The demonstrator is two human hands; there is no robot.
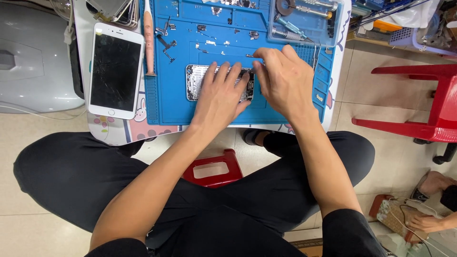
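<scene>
Grip, left hand [220, 97]: flat, fingers spread, palm pressing the opened phone body [196, 82]; it grasps nothing.
Grip, right hand [284, 82]: fingers curled, tips pinched at the phone body's upper right corner; whether they hold a small part, I cannot tell.
Phone body: lies lengthwise mid-mat, mostly under the left fingers, its bare left end showing at 9 o'clock of that hand.
Blue work mat [166, 102]: under the phone body, on the small table.
White phone [115, 71]: cracked dark screen up, at 9 o'clock of the left hand, well apart, off the mat.
Pink-handled tool [149, 40]: along the mat's left edge, at 11 o'clock.
Loose screws and brackets [166, 45]: scattered beyond the phone body, at 11 to 12 o'clock.
Clear tool tray [304, 21]: farthest, at 1 o'clock of the right hand.
</scene>
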